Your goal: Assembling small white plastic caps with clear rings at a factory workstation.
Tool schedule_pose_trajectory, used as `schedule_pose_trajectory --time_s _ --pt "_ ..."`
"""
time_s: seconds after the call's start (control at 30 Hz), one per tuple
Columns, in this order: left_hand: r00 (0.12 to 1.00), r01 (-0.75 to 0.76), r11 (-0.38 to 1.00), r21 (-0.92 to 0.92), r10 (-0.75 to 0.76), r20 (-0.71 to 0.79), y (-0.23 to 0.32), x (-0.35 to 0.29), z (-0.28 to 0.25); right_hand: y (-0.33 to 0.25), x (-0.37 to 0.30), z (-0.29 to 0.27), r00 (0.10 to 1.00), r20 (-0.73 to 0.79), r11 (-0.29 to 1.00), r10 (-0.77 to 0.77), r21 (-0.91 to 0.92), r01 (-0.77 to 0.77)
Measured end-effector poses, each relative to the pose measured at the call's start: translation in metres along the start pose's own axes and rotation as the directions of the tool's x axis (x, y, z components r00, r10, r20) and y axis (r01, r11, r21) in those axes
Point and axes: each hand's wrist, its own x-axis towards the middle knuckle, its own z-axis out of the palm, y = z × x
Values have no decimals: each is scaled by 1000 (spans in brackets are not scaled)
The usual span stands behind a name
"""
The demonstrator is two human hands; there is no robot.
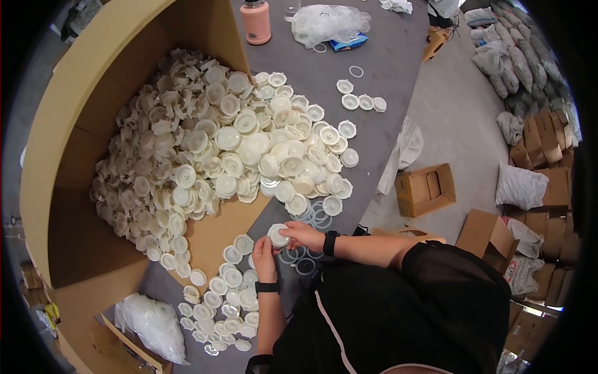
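- Your right hand (305, 237) has its grip closed on a round white cap (277, 235), thumb at its right side
- Your left hand (266, 264) pinches the same cap at its near left edge, so both grips are grasping it
- You hold this cap over the tabletop (393, 53), beside clear rings (305, 267)
- To your left, a heap of similar caps (233, 140) spills from a large cardboard box (68, 93)

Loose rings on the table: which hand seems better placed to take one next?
Right, probably: rings lie on both sides of the right hand, while the left hand sits beside the smaller cap pile. Both touch one white cap.
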Motion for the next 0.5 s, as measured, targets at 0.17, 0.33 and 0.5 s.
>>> schedule_pose_trajectory --time_s 0.17,0.33,0.5 --pt "888 -327 408 852 441 130 -35 -21 -6 18 -14 -18 972 -228 998 -52 -55 41" --pt "813 -372 107 922 517 268 -48 -27 -7 28 -40 -34 970 -210 992 -121 -5 122" --pt "987 -117 975 188 136 -89 -34 -32 -8 38 -55 -33 962 -207 982 -176 27 185"
